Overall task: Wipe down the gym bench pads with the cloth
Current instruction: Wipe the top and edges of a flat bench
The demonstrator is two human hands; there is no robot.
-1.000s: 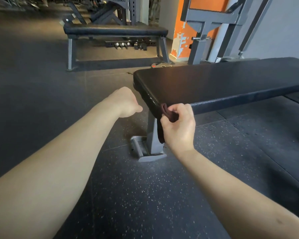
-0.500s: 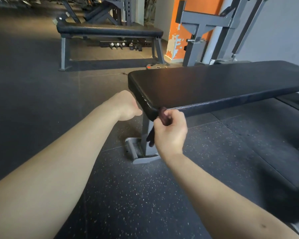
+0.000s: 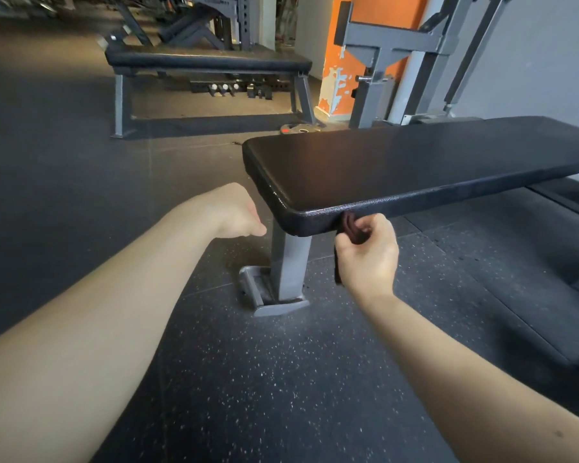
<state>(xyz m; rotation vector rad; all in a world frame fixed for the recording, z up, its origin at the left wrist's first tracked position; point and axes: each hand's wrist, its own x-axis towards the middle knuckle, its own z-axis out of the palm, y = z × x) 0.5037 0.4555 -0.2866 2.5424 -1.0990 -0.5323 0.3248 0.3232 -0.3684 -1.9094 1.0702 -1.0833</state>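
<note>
**A:** Entry one, the cloth (image 3: 353,230). Location and risk?

**B:** It is bunched in the right hand (image 3: 368,259), pinched between curled fingers and pressed to the near side edge of the bench pad (image 3: 415,162), close to its rounded corner. Risk, as I judge it: the wad is small, so it may skid along the edge and leave the broad top unwiped. A loose tail hangs beside the wrist and could drag or snag under the pad's lip.

**A:** Appearance?

**B:** Dark, brownish, soft, with folds showing between the fingers. Whether it is damp I cannot tell.

**A:** Entry two, the pad.

**B:** Black, pebbled vinyl with a slight sheen, and nothing lying on it. Small pale scuffs mark the corner seam.

**A:** The other hand?

**B:** The left hand (image 3: 234,212) is curled shut, nothing seen in it, hovering just off the pad's end and not bracing it.

**A:** Surroundings?

**B:** A grey steel post (image 3: 290,262) on speckled rubber floor (image 3: 281,379), and a second bench (image 3: 208,60) well beyond, untouched.
</note>
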